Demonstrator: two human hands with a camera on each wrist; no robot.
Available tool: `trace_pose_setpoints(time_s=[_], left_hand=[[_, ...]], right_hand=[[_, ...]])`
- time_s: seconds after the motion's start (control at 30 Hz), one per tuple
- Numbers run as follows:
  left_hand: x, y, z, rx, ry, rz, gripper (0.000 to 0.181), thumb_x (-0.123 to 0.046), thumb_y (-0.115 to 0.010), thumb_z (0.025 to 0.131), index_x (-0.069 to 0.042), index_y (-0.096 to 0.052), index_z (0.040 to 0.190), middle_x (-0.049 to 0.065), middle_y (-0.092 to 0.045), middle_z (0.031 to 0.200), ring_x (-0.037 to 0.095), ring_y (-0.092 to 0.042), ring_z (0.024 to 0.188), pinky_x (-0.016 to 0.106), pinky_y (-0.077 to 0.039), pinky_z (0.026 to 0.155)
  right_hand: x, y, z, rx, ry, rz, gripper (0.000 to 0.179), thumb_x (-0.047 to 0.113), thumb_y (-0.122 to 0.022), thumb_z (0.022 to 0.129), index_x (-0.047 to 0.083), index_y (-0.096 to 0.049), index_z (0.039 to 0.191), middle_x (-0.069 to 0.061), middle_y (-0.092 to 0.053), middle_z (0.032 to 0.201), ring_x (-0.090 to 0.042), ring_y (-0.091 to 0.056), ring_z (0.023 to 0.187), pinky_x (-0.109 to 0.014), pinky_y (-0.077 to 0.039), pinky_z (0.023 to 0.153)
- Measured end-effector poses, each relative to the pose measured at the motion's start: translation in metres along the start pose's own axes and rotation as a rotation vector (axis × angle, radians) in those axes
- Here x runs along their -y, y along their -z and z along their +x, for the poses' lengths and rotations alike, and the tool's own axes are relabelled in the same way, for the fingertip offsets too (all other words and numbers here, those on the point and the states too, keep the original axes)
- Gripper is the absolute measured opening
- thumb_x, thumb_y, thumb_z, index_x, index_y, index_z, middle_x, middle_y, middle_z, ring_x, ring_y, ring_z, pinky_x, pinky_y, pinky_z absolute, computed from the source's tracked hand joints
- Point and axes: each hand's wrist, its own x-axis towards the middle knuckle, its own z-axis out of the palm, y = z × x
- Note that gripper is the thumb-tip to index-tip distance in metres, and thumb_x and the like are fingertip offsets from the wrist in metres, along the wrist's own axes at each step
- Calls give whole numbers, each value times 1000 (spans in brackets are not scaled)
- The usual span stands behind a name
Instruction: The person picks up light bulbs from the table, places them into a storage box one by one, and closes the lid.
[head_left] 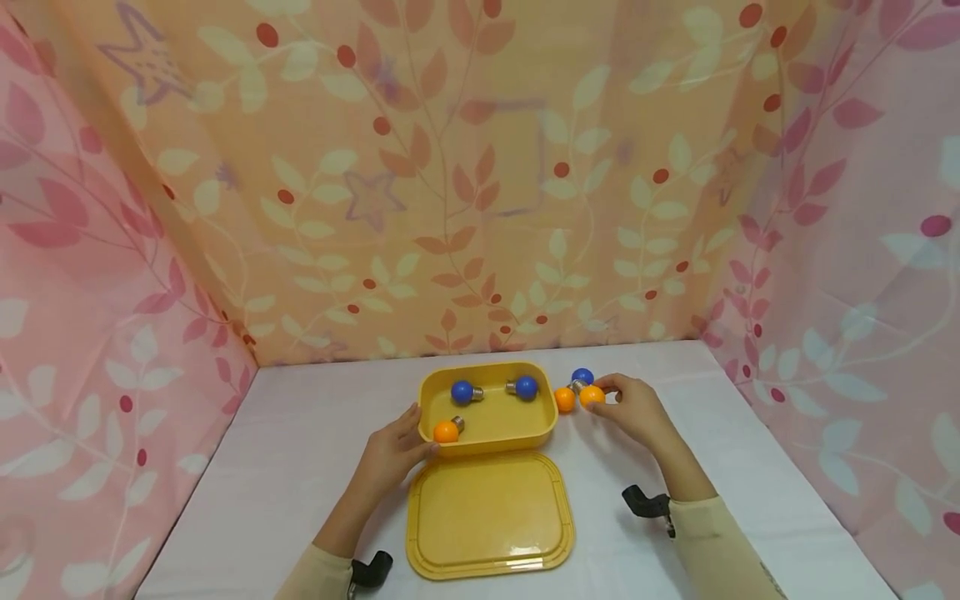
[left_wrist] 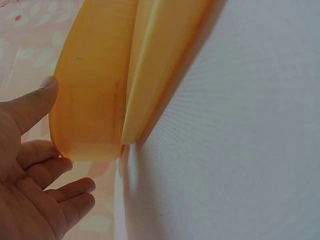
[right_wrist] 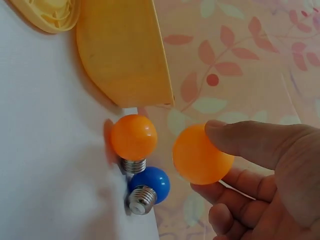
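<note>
My left hand [head_left: 386, 454] holds the near-left corner of a yellow plastic box [head_left: 487, 442], with the thumb on the near rim and fingers at the left side. Inside lie an orange light bulb [head_left: 446, 432] and two blue bulbs [head_left: 462, 392]. To the right of the box, my right hand [head_left: 639, 410] pinches another orange bulb [right_wrist: 200, 155] between thumb and fingers. The held bulb appears lifted off the table in the right wrist view, its metal base hidden there. Beside it, one orange bulb [right_wrist: 134, 136] and one blue bulb [right_wrist: 156, 184] rest on the table.
A yellow lid [head_left: 491, 517] lies flat on the white-covered table [head_left: 315, 442], just in front of the box. Patterned cloth [head_left: 465, 250] hangs behind the table and on both sides. Black wrist mounts [head_left: 645, 502] stick out at both sleeves.
</note>
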Motion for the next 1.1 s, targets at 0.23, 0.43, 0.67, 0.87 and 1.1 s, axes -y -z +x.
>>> trace_pose_setpoints(time_s=[0.23,0.43,0.67,0.87,1.1], left_hand=[[-1,3,1,4,-10,11,84,-43,-80,88,-12,-42,155,1,-38,163,29,-37,150,54,-32,121],[-3,3,2,12,9,10,83,-42,-80,88,-13,-42,156,1,-38,163,29,-37,150,54,-32,121],[-4,0,0,8,19,12,82,-42,-80,88,-14,-42,155,1,-38,163,30,-37,150,55,-32,120],[-4,3,0,-3,3,30,83,-44,-80,88,-12,-44,155,3,-40,163,32,-38,149,56,-32,120],[-4,2,0,12,6,14,86,-48,-80,86,-12,-42,155,4,-38,163,31,-36,150,55,-30,121]], right_hand=[[13,18,7,56,108,-14,46,34,-82,87,12,-69,125,-10,-68,122,-33,-55,107,-40,-48,84],[30,31,14,84,202,-39,40,28,-84,85,15,-73,120,-6,-70,117,-28,-53,101,-36,-44,81],[53,40,25,150,326,-82,39,24,-87,82,14,-74,117,-3,-70,115,-29,-55,100,-38,-46,83],[72,44,37,234,377,-90,37,25,-87,83,19,-73,117,1,-70,119,-29,-57,105,-44,-51,91],[91,38,51,327,366,-142,35,26,-87,82,22,-75,115,3,-70,119,-28,-60,115,-54,-52,101]])
